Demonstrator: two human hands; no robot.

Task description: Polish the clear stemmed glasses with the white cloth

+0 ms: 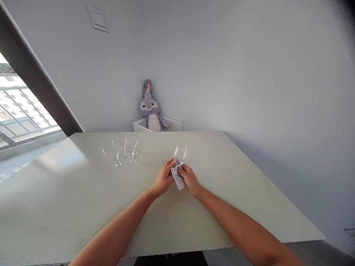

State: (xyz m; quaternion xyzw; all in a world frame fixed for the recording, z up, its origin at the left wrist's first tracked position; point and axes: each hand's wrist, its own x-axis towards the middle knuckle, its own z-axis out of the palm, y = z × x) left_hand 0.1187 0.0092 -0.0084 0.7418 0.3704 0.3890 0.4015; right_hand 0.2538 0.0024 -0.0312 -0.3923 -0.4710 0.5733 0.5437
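Observation:
A clear wine glass [181, 153] is held over the middle of the table, its bowl pointing away from me. My left hand [164, 176] is closed around the lower part of the glass, on its left side. From the right, my right hand [190, 179] grips a folded white cloth [179, 180] pressed against the glass below the bowl. The stem and foot are mostly hidden by the cloth and fingers. Several more clear wine glasses [119, 162] stand upright in a group to the left.
The pale table [222, 214] fills the lower view, with its near edge at the bottom. Behind its far edge, a grey plush rabbit [154, 122] sits in a white perforated basket [174, 125]. A window [22, 107] is at the left.

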